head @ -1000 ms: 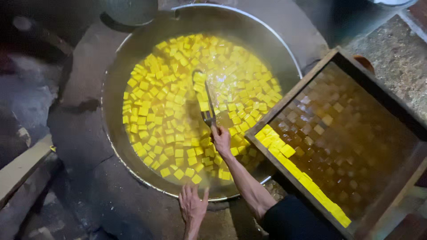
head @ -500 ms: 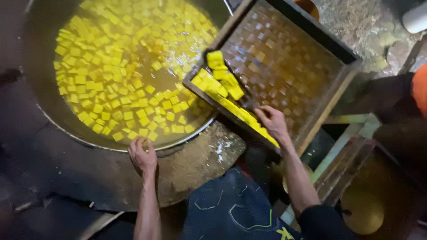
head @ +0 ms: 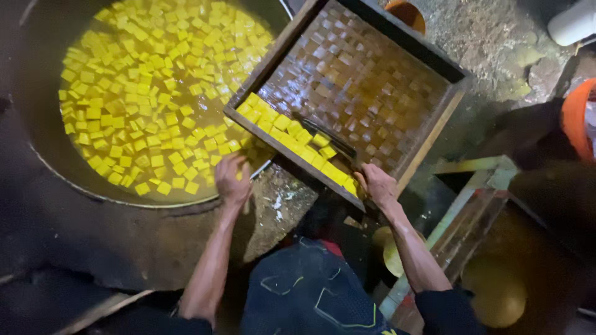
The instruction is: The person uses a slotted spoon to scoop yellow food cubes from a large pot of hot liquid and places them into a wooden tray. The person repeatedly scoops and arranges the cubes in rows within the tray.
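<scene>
Setting: dark, rough ground (head: 112,248) with wet patches; a round pan and a tilted wooden tray fill the view from the head camera.
Pan: wide metal pan (head: 56,180) holding yellow liquid with many floating yellow cubes (head: 143,93).
Tray: square wooden tray (head: 434,124), its slatted bottom wet and brown, its low corner resting over the pan rim. A row of yellow cubes (head: 292,139) remains along the lower wall.
Left hand: left hand (head: 233,180) lies on the pan rim just beside the tray's low corner, fingers curled toward the cubes; whether it grips anything cannot be told.
Right hand: right hand (head: 377,185) is clasped on the tray's near corner; a dark flat tool (head: 326,133) lies across the cubes close to it, and the hand's hold on the tool cannot be confirmed.
Change: one second ago the right hand worked the tool in the pan; half a second ago it had moved to the tray. The left hand has since come from the ground up to the rim.
Judgement: work appears to have shifted from stirring the pan to clearing the remaining tray cubes.
Surroundings: orange vessel (head: 406,12) beyond the tray; wooden frame (head: 472,186) to the right.
</scene>
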`<action>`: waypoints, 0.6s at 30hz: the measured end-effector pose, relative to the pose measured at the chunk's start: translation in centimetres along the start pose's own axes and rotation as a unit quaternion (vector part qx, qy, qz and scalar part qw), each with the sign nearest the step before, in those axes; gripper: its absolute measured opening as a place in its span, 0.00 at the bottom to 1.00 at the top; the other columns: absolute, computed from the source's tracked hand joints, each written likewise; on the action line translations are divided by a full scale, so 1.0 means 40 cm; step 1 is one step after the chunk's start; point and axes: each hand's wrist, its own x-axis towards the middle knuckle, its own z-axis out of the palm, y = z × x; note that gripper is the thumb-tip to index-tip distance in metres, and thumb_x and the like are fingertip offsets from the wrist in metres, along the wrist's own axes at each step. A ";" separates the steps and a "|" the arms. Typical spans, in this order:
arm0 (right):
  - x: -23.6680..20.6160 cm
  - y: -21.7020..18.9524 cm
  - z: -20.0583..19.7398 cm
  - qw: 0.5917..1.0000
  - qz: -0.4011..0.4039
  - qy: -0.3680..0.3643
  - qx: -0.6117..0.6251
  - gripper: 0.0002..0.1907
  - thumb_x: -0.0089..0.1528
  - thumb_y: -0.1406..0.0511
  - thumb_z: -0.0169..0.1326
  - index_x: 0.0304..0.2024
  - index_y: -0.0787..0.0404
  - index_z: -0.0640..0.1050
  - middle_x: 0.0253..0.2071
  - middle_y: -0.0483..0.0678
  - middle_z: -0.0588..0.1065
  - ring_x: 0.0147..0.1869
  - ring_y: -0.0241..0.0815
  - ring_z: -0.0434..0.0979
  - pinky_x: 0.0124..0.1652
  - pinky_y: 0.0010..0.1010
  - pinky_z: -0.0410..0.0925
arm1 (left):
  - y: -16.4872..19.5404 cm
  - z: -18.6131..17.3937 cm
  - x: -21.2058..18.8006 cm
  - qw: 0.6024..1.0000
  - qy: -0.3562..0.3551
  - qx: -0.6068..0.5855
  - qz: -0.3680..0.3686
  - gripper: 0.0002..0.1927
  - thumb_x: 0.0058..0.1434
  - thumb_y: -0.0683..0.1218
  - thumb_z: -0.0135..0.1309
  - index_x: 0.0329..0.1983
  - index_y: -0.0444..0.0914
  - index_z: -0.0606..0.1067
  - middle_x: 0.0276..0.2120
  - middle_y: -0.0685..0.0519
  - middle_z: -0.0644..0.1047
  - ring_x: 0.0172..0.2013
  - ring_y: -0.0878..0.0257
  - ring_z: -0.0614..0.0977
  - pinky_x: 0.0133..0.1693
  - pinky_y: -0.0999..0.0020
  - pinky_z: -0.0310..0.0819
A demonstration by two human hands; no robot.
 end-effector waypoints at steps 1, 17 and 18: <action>-0.010 -0.004 -0.006 1.000 -0.027 0.004 0.012 0.16 0.66 0.53 0.57 0.49 0.56 0.78 0.39 0.50 0.80 0.40 0.52 0.82 0.35 0.39 0.73 | 0.026 0.034 0.015 1.000 -0.015 -0.005 0.014 0.11 0.63 0.46 0.60 0.47 0.38 0.80 0.51 0.45 0.79 0.53 0.48 0.78 0.57 0.54 0.70; -0.176 -0.086 -0.405 0.965 0.186 -0.181 -0.024 0.19 0.63 0.49 0.55 0.47 0.52 0.80 0.42 0.51 0.81 0.44 0.55 0.81 0.40 0.44 0.73 | 0.131 0.317 0.239 0.895 -0.308 0.222 0.236 0.15 0.72 0.51 0.49 0.57 0.41 0.76 0.63 0.46 0.74 0.68 0.49 0.70 0.73 0.45 0.56; -0.173 -0.082 -0.394 0.969 0.184 -0.159 -0.036 0.19 0.63 0.49 0.55 0.47 0.52 0.80 0.42 0.51 0.81 0.44 0.55 0.81 0.40 0.45 0.73 | 0.128 0.307 0.222 0.923 -0.238 0.175 0.245 0.18 0.70 0.50 0.50 0.59 0.40 0.75 0.63 0.44 0.73 0.68 0.47 0.69 0.70 0.44 0.57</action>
